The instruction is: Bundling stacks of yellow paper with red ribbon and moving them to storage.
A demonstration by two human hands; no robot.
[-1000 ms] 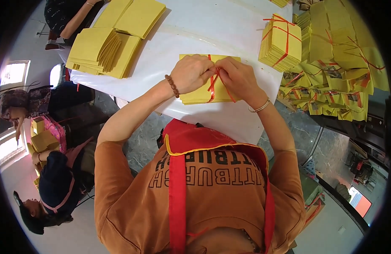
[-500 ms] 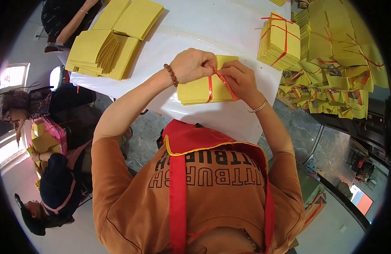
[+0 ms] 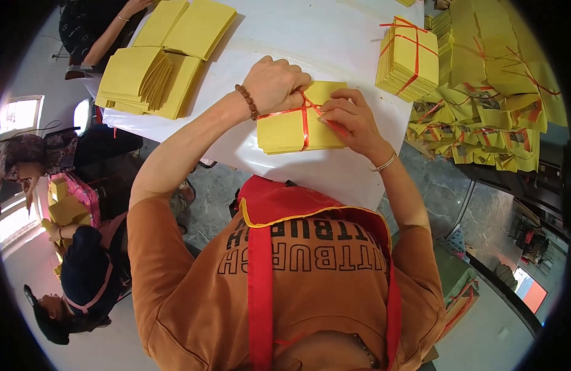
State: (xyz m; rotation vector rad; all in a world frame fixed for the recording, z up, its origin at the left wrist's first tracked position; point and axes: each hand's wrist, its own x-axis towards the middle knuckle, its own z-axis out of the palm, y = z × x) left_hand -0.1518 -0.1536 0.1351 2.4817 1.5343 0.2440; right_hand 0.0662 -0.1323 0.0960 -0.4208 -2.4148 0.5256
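Observation:
A stack of yellow paper sheets [image 3: 278,133] lies flat before me, with red ribbon [image 3: 306,128] crossed over its top. My left hand [image 3: 275,84], a beaded bracelet on its wrist, is closed on one end of the ribbon at the stack's far left edge. At the right side, my right hand [image 3: 353,123] pinches the other end between thumb and fingers, close to the crossing. The part of the ribbon inside each hand is hidden. Whether a knot is formed where the bands meet I cannot tell.
A tied yellow bundle [image 3: 415,59] stands to the right on the white-covered table [image 3: 285,46]. Untied yellow stacks [image 3: 146,80] lie at the left. Many bundles [image 3: 483,123] are heaped beyond the right edge. A co-worker's arm [image 3: 105,40] reaches in at upper left; other people sit at left.
My left hand has drawn away up and left from the crossing, pulling its ribbon end. My right hand has shifted slightly right, its fingers more spread, still pinching.

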